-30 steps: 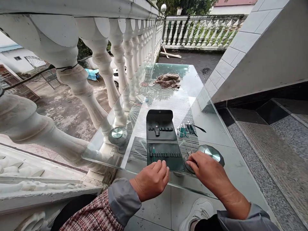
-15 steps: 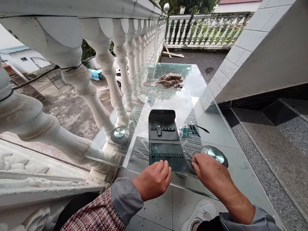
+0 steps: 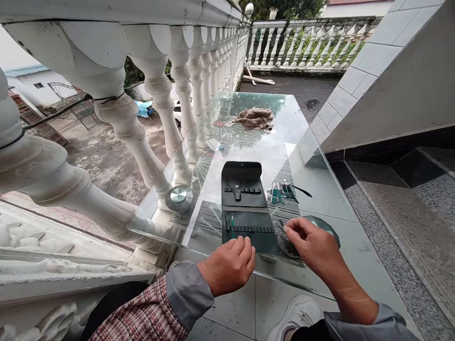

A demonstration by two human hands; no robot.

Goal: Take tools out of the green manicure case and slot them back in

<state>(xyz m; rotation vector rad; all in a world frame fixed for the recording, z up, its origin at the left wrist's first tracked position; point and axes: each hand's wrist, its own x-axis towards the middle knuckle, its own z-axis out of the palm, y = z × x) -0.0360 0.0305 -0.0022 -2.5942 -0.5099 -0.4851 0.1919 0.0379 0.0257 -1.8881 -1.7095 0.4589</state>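
A dark green manicure case (image 3: 245, 201) lies unfolded on the glass table (image 3: 170, 201). Its loops are mostly bare; slim green-handled tools (image 3: 232, 225) stand at the left end of the lower row. My left hand (image 3: 229, 265) is closed at the case's near edge, and what its fingers hold, if anything, is hidden. To the right of the case, my right hand (image 3: 313, 241) pinches a small thin tool (image 3: 282, 224), too small to name. Beyond that hand lies a group of green and silver grooming tools (image 3: 281, 191), with a long black-ended one (image 3: 302, 190) beside them.
A crumpled brown cloth (image 3: 254, 118) lies toward the table's far end. Round metal discs cap the table legs, one (image 3: 178, 195) at left. A white balustrade (image 3: 121, 128) runs along the left, and stone steps (image 3: 398, 213) rise at right.
My right hand has lifted slightly and turned, and a thin tool now shows between its fingertips. The left hand stays closed in nearly the same place.
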